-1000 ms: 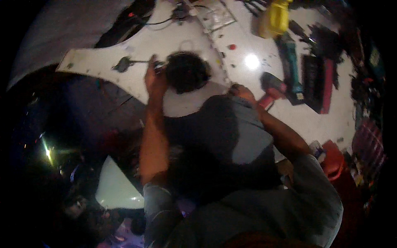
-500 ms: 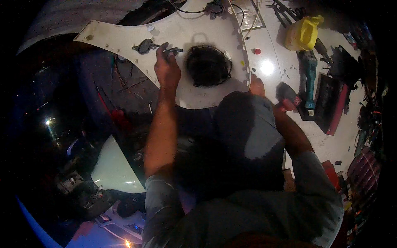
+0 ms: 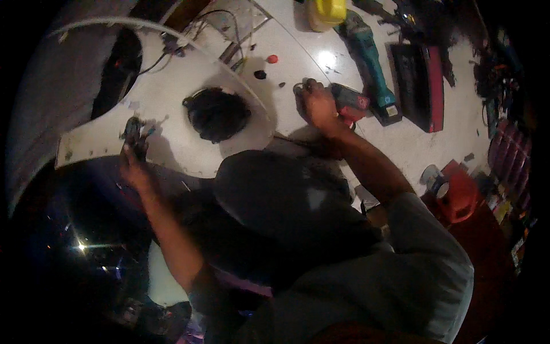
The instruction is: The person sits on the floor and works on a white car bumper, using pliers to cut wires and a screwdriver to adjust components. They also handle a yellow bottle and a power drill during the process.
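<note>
A white curved panel [image 3: 163, 149] lies before me, with a large round dark component [image 3: 217, 114] set in it. My left hand [image 3: 134, 163] is closed on a small dark mechanical part [image 3: 133, 129] with a thin rod, over the panel's left section. On the white worktop [image 3: 298, 51], beyond the panel's right edge, my right hand [image 3: 321, 106] has its fingers curled round a small dark object that I cannot make out. A red and black cordless tool [image 3: 350, 103] lies right beside that hand. My dark-clad knee is below the round component.
A teal power tool [image 3: 375, 74], a dark red-edged case [image 3: 415, 86] and a yellow jug [image 3: 325, 12] stand at the back right. A red container [image 3: 458, 195] is at the lower right. Cables [image 3: 223, 20] cross behind the panel; a pale glossy piece [image 3: 163, 275] sits lower left.
My right hand has left the panel's right edge and reached onto the worktop beside the red tool. My left hand has moved leftward on the panel. The whole view has shifted.
</note>
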`<state>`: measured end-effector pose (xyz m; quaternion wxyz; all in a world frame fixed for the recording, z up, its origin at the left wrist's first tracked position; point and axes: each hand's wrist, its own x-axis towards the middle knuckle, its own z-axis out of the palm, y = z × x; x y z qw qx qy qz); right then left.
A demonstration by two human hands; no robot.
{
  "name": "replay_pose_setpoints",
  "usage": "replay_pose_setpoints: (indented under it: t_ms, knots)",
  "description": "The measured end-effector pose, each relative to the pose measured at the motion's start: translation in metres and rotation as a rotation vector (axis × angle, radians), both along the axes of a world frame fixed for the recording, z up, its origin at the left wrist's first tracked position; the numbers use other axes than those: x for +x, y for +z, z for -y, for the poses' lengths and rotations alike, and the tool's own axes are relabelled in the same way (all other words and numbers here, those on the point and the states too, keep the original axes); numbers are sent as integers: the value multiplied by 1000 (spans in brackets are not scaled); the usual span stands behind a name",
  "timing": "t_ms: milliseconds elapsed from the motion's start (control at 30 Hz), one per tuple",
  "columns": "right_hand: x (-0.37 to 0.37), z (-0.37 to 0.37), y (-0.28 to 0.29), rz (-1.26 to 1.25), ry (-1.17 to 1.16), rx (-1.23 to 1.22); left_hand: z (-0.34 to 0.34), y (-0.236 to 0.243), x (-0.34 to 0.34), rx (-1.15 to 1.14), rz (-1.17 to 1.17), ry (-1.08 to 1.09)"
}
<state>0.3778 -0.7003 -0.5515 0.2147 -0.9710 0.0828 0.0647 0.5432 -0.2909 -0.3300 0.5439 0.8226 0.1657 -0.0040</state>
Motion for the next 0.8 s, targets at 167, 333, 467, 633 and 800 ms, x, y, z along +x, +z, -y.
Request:
replay_pose_setpoints:
  t_ms: [167,333,467,633,800]
  knots:
    - [-11,-16,28,113,56,294,-6,-3,-6,-49,-113,158]
    - [-57,-68,10,-152,304,363,-17,-5,-9,-130,-147,108]
    - [-90,-58,5,-333,353,445,25,10,-4,-198,-159,-59]
    - [-114,-37,27,-384,360,388,32,23,-2,-218,-127,-46]
    - [-139,-33,8,-565,250,406,-4,15,-1,-78,-174,10]
